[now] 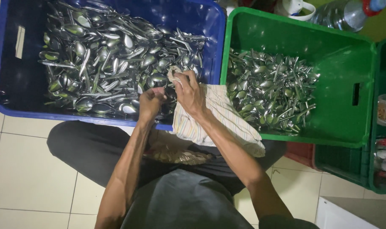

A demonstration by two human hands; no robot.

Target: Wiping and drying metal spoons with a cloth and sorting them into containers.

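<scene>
A blue crate (15, 72) holds a heap of steel spoons (112, 55). To its right a green crate (345, 76) holds a smaller pile of spoons and forks (269, 89). My left hand (150, 101) is closed over the near edge of the blue crate, seemingly on a spoon, though the spoon is mostly hidden. My right hand (189, 94) grips a pale striped cloth (218, 118) that drapes over my forearm and the crate rims. Both hands meet close together above the blue crate's front wall.
I sit on a light tiled floor (27, 178) with dark trousers. A clear plastic bottle (341, 12) and a white cup (297, 8) stand behind the green crate. Another green bin (384, 114) with items sits at far right, a red crate (301, 152) below.
</scene>
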